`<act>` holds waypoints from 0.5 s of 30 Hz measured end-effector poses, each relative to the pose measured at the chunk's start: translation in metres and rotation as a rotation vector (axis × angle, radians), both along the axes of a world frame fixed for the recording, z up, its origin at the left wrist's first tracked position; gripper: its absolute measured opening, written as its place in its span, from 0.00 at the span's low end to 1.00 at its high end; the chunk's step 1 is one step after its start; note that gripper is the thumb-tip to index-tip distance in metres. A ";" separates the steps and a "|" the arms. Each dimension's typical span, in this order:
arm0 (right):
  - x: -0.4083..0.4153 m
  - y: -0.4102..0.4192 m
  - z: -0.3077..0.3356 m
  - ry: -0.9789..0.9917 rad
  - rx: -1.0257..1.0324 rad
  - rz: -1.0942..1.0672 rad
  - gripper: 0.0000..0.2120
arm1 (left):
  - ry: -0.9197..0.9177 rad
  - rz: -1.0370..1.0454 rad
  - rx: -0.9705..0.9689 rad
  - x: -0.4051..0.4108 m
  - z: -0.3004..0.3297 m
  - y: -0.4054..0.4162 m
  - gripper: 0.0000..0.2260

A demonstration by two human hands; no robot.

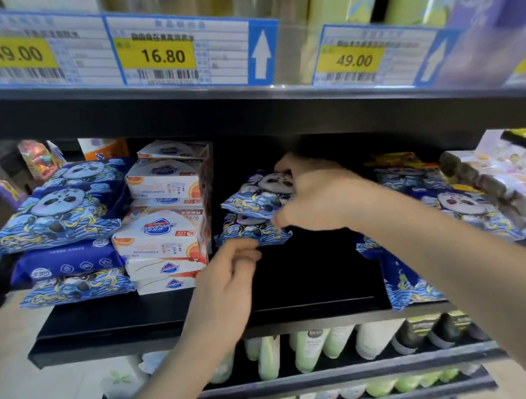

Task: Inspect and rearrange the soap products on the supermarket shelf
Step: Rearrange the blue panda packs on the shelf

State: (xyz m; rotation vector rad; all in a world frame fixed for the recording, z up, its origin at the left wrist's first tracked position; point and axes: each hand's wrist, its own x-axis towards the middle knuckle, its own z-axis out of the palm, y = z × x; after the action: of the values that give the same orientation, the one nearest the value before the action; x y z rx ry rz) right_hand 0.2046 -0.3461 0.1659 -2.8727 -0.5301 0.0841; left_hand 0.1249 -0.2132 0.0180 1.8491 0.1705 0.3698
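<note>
Crinkly soap packs point(258, 213) in right hand point(318, 197)

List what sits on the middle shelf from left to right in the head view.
Stack of blue panda packs → stack of white soap boxes → two panda packs held by both hands → leaning panda packs at right.

Soap boxes point(164, 219) left of panda packs point(256, 210)

Two hands point(315, 199) reach among the stock: two blue panda packs point(256, 210) stacked at centre, four more point(60, 222) stacked at left, three yellow price tags point(162, 56) above.
</note>
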 end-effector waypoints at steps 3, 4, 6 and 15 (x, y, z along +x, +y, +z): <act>-0.029 -0.016 -0.013 -0.092 0.106 0.061 0.35 | 0.124 0.024 -0.554 -0.005 0.021 -0.005 0.16; -0.038 -0.021 -0.017 -0.123 0.146 0.082 0.36 | 0.164 0.016 -0.645 -0.009 0.028 -0.005 0.20; -0.052 -0.030 -0.026 -0.177 0.196 0.137 0.36 | 0.210 -0.040 -0.704 -0.019 0.041 -0.006 0.23; -0.072 -0.056 -0.057 -0.438 0.256 0.392 0.37 | 0.255 -0.225 -0.514 -0.036 0.065 0.000 0.22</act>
State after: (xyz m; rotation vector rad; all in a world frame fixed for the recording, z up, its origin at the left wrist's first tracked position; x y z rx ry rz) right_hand 0.1327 -0.4021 0.1087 -2.4977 -1.0909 -0.5215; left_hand 0.0887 -0.2136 0.0828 1.3804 0.2071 -0.0686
